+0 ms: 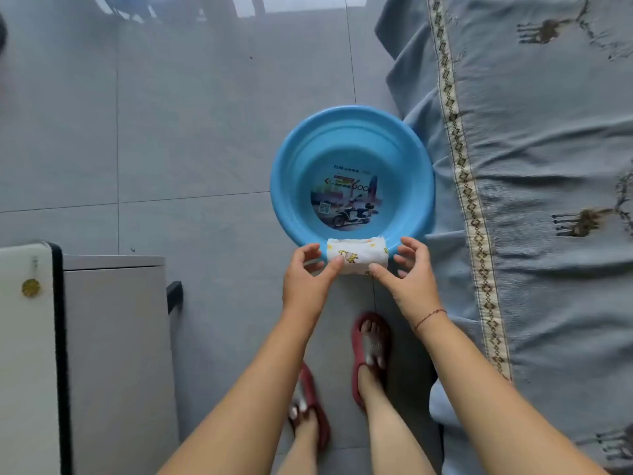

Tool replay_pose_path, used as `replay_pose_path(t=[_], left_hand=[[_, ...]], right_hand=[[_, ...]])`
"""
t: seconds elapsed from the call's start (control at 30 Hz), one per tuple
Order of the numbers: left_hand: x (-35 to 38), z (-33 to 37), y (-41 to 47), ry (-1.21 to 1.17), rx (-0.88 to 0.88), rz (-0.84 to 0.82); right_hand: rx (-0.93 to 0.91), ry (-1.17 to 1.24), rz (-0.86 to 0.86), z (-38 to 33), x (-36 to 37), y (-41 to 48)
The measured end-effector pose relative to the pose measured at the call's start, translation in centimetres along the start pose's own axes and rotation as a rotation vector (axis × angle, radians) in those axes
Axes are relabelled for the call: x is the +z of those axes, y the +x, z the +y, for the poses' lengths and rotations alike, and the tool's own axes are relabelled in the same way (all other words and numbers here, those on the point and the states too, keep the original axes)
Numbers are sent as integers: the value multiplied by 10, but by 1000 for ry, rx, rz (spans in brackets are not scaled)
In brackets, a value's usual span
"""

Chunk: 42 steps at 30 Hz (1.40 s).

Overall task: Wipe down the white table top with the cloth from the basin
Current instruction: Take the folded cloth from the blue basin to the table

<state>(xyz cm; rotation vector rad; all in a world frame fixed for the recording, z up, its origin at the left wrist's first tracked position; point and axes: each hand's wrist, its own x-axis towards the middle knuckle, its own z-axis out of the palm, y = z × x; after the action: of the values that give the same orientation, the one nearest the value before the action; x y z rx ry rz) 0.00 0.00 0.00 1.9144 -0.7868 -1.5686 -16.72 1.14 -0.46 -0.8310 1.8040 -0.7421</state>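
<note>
A blue plastic basin [352, 138] stands on the grey tiled floor, with a printed picture on its bottom. A folded white cloth [358, 255] with yellow cartoon prints hangs over the basin's near rim. My left hand [306, 279] touches the cloth's left end with thumb and fingertips. My right hand [409, 274] touches its right end the same way. The fingers of both hands are spread, and neither is closed around the cloth. The white table top [24, 337] shows at the lower left edge, with a dark border.
A bed under a grey-blue patterned cover [534, 200] fills the right side, touching the basin. A grey cabinet [116, 354] stands beside the table. My feet in red slippers [371, 351] stand on the tiles behind the basin. Floor stretches to the left and beyond.
</note>
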Motion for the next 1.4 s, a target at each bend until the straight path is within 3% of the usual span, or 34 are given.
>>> replay_pose_path(t=[0.17, 0.37, 0.77, 0.93, 1.1, 1.3, 1.4], left_hand=[[24, -43, 35, -19, -116, 148], [47, -63, 68, -177, -276, 74], [56, -81, 76, -27, -263, 43], [52, -71, 67, 8, -241, 97], [42, -43, 51, -51, -144, 18], [10, 8, 14, -158, 0, -26], [-17, 39, -9, -192, 51, -7]], right_hand=[[128, -17, 89, 49, 12, 32], [196, 50, 195, 82, 19, 59], [204, 96, 91, 111, 21, 69], [143, 154, 24, 94, 14, 64], [101, 199, -13, 61, 3, 52], [33, 277, -165, -14, -7, 20], [-55, 200, -244, -60, -6, -3]])
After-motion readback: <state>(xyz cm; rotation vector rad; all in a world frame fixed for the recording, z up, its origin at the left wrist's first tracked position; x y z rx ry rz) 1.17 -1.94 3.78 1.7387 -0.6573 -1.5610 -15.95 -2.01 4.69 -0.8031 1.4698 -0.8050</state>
